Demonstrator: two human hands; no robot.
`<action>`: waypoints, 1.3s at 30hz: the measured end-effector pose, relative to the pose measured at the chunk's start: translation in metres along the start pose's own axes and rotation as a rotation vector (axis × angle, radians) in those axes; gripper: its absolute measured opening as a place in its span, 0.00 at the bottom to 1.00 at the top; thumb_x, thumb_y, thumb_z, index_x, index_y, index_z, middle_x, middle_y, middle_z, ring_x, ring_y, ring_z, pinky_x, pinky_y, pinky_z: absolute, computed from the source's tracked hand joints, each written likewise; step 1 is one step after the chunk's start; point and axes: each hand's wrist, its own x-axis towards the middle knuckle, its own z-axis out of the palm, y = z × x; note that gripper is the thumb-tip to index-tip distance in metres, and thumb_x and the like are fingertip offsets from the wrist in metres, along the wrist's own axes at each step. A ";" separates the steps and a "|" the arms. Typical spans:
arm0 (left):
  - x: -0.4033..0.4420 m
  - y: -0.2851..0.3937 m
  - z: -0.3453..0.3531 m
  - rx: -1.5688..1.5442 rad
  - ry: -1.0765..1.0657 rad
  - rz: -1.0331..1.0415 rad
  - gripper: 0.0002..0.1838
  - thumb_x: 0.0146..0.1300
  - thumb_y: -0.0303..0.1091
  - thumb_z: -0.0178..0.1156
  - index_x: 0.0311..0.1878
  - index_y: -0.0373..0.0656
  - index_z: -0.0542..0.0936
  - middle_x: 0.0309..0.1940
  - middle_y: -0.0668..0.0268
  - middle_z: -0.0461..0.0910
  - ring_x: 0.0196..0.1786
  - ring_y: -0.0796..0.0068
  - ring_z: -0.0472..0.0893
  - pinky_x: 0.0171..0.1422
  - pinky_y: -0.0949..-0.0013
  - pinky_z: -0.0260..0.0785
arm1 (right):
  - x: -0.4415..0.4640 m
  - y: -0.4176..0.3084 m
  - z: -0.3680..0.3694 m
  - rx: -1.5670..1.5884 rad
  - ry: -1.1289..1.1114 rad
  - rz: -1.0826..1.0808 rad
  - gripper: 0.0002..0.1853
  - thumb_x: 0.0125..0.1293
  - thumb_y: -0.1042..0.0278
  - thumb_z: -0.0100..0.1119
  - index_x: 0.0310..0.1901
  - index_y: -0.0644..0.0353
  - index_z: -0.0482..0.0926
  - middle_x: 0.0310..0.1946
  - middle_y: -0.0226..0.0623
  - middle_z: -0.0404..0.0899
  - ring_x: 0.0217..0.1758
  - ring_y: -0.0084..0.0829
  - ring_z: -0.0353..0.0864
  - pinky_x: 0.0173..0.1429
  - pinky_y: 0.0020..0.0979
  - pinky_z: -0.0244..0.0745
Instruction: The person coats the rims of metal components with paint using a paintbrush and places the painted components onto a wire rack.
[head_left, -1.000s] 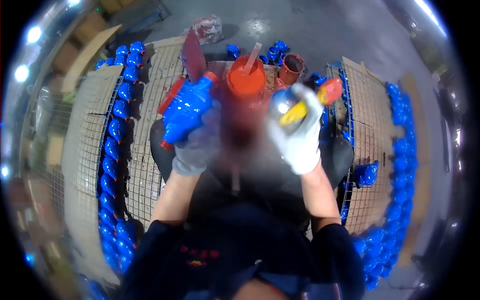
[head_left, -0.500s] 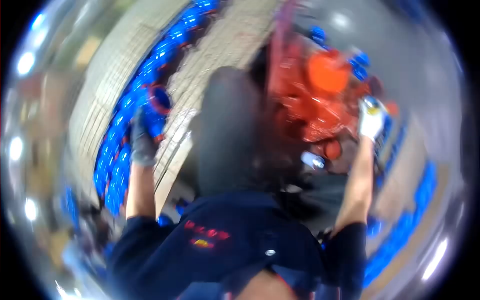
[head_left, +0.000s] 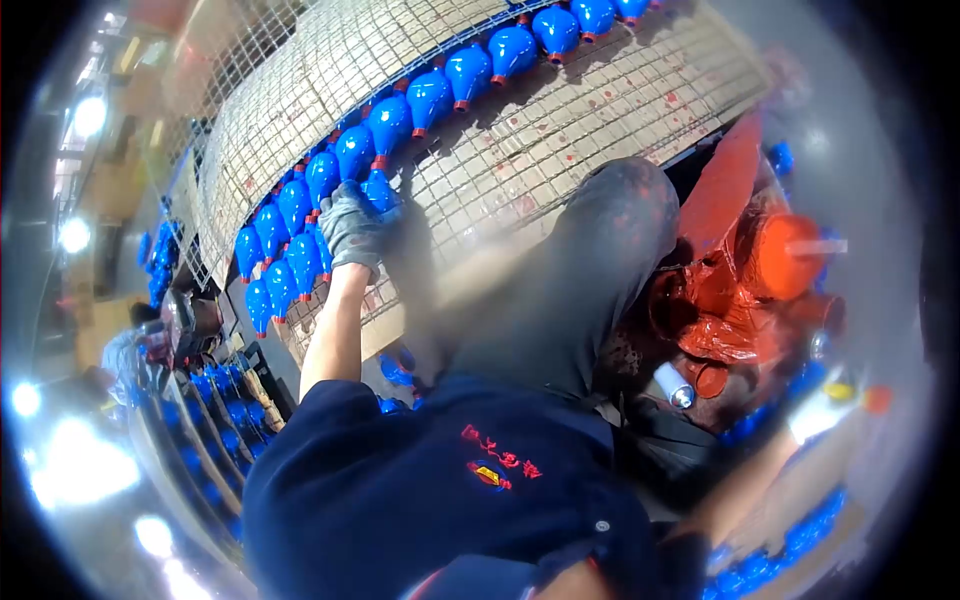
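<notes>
My left hand (head_left: 352, 232), in a dark grey glove, is closed around a glossy blue bulb-shaped piece (head_left: 378, 190) at the near side of a row. Its neighbours, such as this blue piece (head_left: 389, 126) with a red neck, lie side by side on a wire rack (head_left: 480, 190). Out at the lower right, my right hand (head_left: 822, 412) wears a white glove and is smeared by motion. Something with a yellow part (head_left: 840, 390) and a red end (head_left: 877, 400) is in or against it; its kind is unclear.
Right of my leg, a red-coated container (head_left: 720, 310) holds wet red material. A round orange-red disc (head_left: 785, 257) is beside it. A white cylindrical can (head_left: 674, 384) lies nearby. More blue pieces (head_left: 780, 550) line the lower right, and others fill racks (head_left: 215, 430) at left.
My view has turned, and the rack now slants across the top. My left hand has brought its blue piece to the row. My right hand has moved away from the red container, down and right.
</notes>
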 end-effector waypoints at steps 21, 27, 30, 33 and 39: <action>-0.078 0.356 -0.089 -1.169 0.475 1.213 0.39 0.59 0.54 0.71 0.64 0.35 0.74 0.60 0.47 0.77 0.59 0.51 0.79 0.61 0.54 0.74 | -0.221 -0.063 -0.341 -0.953 -0.001 0.179 0.09 0.55 0.68 0.66 0.39 0.50 0.79 0.33 0.37 0.83 0.37 0.46 0.83 0.41 0.43 0.77; -0.083 0.352 -0.117 -1.251 0.367 1.146 0.37 0.64 0.49 0.70 0.69 0.35 0.71 0.66 0.48 0.73 0.62 0.54 0.77 0.63 0.56 0.73 | -0.305 -0.105 -0.424 -1.485 -0.265 0.737 0.09 0.57 0.67 0.68 0.39 0.52 0.82 0.35 0.47 0.83 0.31 0.48 0.84 0.33 0.46 0.78; -0.096 0.345 -0.129 -1.326 0.241 1.038 0.36 0.67 0.47 0.69 0.71 0.35 0.70 0.69 0.49 0.71 0.64 0.56 0.76 0.64 0.57 0.73 | -0.319 -0.091 -0.431 -1.305 -0.251 1.076 0.23 0.54 0.58 0.76 0.51 0.50 0.80 0.41 0.43 0.86 0.40 0.45 0.88 0.41 0.45 0.83; -0.120 0.367 -0.137 -1.551 0.095 1.138 0.38 0.67 0.47 0.70 0.72 0.36 0.67 0.73 0.51 0.64 0.65 0.58 0.73 0.64 0.59 0.73 | -0.354 -0.060 -0.433 -1.359 -0.163 1.235 0.22 0.61 0.64 0.65 0.58 0.50 0.75 0.53 0.46 0.83 0.39 0.52 0.88 0.40 0.48 0.84; -0.121 0.351 -0.133 -1.619 -0.007 1.114 0.39 0.67 0.51 0.70 0.71 0.35 0.68 0.74 0.52 0.63 0.61 0.60 0.76 0.62 0.61 0.73 | -0.411 0.003 -0.456 -1.062 0.152 1.182 0.29 0.66 0.73 0.57 0.70 0.55 0.71 0.58 0.54 0.81 0.46 0.54 0.87 0.49 0.47 0.83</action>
